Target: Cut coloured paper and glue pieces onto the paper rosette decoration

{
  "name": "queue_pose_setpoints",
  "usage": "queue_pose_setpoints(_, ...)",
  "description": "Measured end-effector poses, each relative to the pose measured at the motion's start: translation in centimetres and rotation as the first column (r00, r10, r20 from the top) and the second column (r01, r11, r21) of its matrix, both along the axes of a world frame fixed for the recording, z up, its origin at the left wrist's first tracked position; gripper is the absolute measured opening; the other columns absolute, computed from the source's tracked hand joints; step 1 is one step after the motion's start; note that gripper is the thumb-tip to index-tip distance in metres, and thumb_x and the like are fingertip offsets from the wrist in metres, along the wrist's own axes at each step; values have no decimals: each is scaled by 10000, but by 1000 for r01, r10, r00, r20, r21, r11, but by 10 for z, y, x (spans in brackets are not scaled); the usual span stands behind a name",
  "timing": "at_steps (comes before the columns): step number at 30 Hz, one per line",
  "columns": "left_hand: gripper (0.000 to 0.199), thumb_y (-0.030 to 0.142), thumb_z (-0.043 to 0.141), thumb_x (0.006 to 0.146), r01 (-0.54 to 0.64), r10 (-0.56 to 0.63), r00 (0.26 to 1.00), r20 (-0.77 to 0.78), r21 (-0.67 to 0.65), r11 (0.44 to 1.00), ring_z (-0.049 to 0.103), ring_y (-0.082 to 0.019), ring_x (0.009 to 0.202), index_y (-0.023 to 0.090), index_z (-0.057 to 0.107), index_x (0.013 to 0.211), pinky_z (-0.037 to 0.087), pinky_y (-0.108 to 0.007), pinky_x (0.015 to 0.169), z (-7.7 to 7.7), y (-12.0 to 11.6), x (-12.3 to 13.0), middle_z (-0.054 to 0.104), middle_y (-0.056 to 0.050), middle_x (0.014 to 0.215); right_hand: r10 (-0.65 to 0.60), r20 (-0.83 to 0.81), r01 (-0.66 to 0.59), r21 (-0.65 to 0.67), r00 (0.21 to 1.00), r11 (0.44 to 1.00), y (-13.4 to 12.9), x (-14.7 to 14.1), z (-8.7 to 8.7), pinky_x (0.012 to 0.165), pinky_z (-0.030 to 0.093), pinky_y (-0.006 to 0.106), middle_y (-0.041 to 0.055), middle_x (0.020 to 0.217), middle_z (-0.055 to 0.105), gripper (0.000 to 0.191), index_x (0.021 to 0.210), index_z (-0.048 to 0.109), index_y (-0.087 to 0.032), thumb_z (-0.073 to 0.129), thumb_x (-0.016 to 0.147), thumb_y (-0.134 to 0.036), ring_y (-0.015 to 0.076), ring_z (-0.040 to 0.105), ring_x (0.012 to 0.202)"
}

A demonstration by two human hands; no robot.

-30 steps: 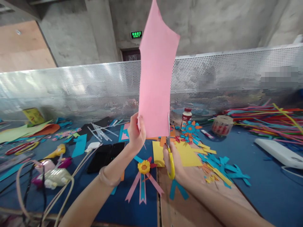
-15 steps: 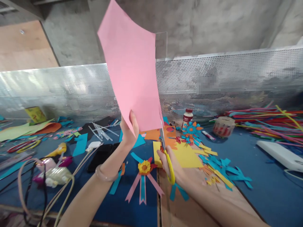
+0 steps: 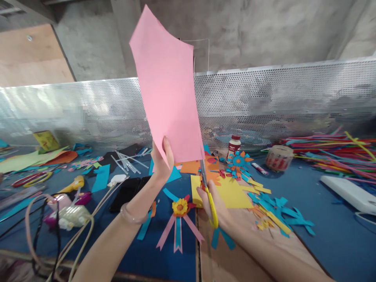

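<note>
Pink sheet: the large piece of plain pink paper (image 3: 169, 94) stood upright in the air above the surface (image 3: 160, 266), its broad face toward the wearer. Its top edge dipped in a concave curve between a tall point at the upper left and a lower corner at the right. The left side bowed inward, and the bottom edge was nearly straight. A narrow sliver seemed parted along the lower right edge.
Scissors: the yellow-handled scissors (image 3: 210, 204) pointed upward, their metal blades meeting the sheet's lower right corner; how far apart the blades were could not be told.
Left hand: the left hand (image 3: 163, 159) was raised at the sheet's lower left, its fingers clamped on the paper, with the thumb on the front face and the others behind.
Left forearm: it slanted up from the lower left, a pale bracelet (image 3: 133, 217) around the wrist.
Right hand: the right hand (image 3: 215, 199) sat lower than the left, its fingers closed around the scissors' handles.
Right forearm: it reached in from the lower right, crossing above the bare wood strip.
Below the hands: a yellow paper flower (image 3: 180, 207) with pink and blue ribbon tails lay between the forearms; a yellow sheet (image 3: 235, 192) lay partly behind the right hand.
</note>
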State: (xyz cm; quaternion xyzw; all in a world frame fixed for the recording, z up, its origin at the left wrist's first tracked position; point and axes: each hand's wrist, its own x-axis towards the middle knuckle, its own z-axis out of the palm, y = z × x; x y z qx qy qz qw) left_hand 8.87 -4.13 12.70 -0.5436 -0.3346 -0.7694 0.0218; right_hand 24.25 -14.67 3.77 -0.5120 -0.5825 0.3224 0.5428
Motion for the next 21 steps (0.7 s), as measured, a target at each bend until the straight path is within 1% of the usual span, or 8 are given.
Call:
queue_pose_setpoints(3, 446, 436, 466, 935, 6, -6, 1000, -12, -8, 1000, 521, -259, 1248, 175, 522, 1292, 416, -409, 1079, 2, -1, 0, 577, -144, 1294, -5, 16, 5, 13, 1000, 1000, 2, 1, -2, 610, 377, 271, -47, 718, 456, 229, 806, 387, -224, 546, 827, -388, 133, 461, 644)
queue_pose_setpoints(6, 428, 421, 472, 935, -3, 3, 1000, -5, 6, 1000, 542, -254, 1225, 167, 528, 1275, 444, -395, 1052, 3, -2, 2, 598, -142, 1259, -18, 33, 18, 21, 999, 1000, 6, 3, -6, 578, 356, 264, -56, 696, 436, 242, 805, 375, -226, 558, 823, -383, 124, 441, 614)
queue_pose_setpoints(9, 397, 394, 488, 931, -22, 22, 1000, 10, 32, 999, 567, -245, 1195, 149, 546, 1237, 459, -374, 1034, 4, -3, 5, 636, -140, 1186, -35, 50, 34, 27, 998, 999, 11, 5, -8, 566, 346, 260, -61, 679, 424, 257, 799, 369, -224, 567, 816, -387, 120, 435, 604)
queue_pose_setpoints(12, 350, 371, 497, 928, -28, 28, 1000, 13, 33, 999, 578, -234, 1178, 154, 566, 1194, 458, -353, 1032, 4, -5, 7, 660, -128, 1125, -49, 61, 47, 38, 997, 998, 13, 6, -9, 567, 347, 262, -59, 677, 434, 258, 795, 371, -221, 566, 809, -388, 122, 444, 608)
queue_pose_setpoints(16, 322, 340, 501, 929, -25, 25, 1000, 6, 38, 999, 597, -219, 1147, 166, 561, 1193, 467, -337, 1015, 5, -7, 9, 660, -122, 1131, -61, 74, 58, 50, 995, 997, 12, 6, -8, 583, 356, 269, -55, 686, 433, 255, 792, 372, -220, 563, 802, -390, 126, 445, 619)
queue_pose_setpoints(19, 305, 331, 519, 919, -46, 45, 999, 17, 55, 997, 612, -220, 1121, 160, 566, 1167, 480, -339, 996, 5, -6, 9, 673, -119, 1089, -64, 79, 59, 55, 995, 997, 12, 6, -8, 594, 367, 276, -52, 693, 431, 251, 790, 373, -224, 561, 799, -390, 131, 445, 626)
queue_pose_setpoints(21, 290, 342, 524, 915, -39, 38, 999, 25, 46, 998, 616, -227, 1113, 157, 570, 1133, 487, -350, 989, 6, -6, 8, 680, -115, 1048, -65, 76, 60, 61, 995, 996, 12, 6, -8, 590, 369, 277, -50, 688, 436, 244, 787, 374, -225, 563, 794, -379, 134, 446, 620)
